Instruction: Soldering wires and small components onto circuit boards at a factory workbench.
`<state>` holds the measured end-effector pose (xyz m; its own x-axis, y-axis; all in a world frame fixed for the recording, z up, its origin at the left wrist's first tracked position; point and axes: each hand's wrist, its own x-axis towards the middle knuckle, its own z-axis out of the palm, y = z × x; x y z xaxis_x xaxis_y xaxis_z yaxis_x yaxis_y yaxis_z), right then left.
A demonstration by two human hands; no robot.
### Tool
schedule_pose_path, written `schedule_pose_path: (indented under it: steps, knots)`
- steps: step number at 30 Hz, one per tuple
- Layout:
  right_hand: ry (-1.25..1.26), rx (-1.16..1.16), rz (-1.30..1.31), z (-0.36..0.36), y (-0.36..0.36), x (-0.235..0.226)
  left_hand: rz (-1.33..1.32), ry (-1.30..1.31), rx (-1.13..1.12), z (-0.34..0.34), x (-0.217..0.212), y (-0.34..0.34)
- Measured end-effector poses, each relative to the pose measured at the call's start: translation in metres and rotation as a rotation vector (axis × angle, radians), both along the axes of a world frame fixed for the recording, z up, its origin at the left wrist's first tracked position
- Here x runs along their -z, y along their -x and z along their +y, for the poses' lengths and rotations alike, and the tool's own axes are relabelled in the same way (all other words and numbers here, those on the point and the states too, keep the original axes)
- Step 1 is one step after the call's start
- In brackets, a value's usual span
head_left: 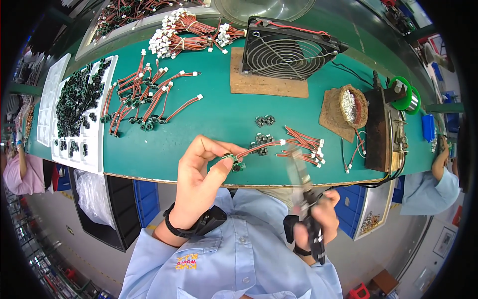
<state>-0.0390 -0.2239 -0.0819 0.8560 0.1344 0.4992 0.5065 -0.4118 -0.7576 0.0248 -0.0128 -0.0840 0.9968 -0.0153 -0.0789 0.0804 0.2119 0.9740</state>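
Between the thumb and fingers of my left hand [201, 172] is a small green circuit board [229, 158]. A red-and-black wire lead [261, 147] runs from the board to the right and ends in a white connector. My right hand [323, 219], off the table's front edge, is closed around a black-handled tool [314, 229]. The tool's long front part points up toward the table and is smeared by motion, so its exact kind is unclear. Just beyond my left hand sits a cluster of small black-and-green parts [263, 141]. Loose wire leads [303, 142] with white connectors lie to its right.
Board-and-wire assemblies [144, 99] lie at left, beside a white tray [110, 89] of small boards. Bundled wire leads [186, 37] are at the back. A black fan [289, 52] stands on cardboard. A round tin [348, 107] and solder spool [412, 97] are at right.
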Motion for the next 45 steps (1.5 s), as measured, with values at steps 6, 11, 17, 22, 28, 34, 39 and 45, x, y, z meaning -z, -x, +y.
schedule_pose_path:
  steps: [6,11,17,22,28,34,39,45]
  knots:
    - [-0.4,0.594,0.242,0.012,-0.017,0.028,0.034,0.132,-0.005,0.008,0.008,0.0]
    - [0.486,0.41,-0.078,0.004,-0.043,0.031,0.02,0.017,-0.128,0.011,0.003,0.006]
    - [0.524,0.391,-0.138,-0.004,-0.05,0.044,0.0,0.005,-0.135,0.014,0.002,0.011]
    - [0.612,0.308,-0.169,-0.005,-0.053,0.038,-0.008,0.001,-0.121,0.011,-0.001,0.011]
    - [0.608,0.262,-0.171,-0.014,-0.055,0.037,-0.023,-0.017,-0.121,0.015,0.0,0.013]
    - [0.2,0.388,-0.194,-0.006,-0.055,0.035,-0.095,-0.051,-0.104,0.007,-0.001,0.015]
    - [-0.339,0.186,0.074,0.021,-0.039,0.014,0.019,-0.133,0.052,-0.003,-0.007,0.022]
    - [-0.208,0.025,0.221,0.032,-0.023,-0.001,-0.267,-0.629,0.353,-0.008,-0.03,0.017]
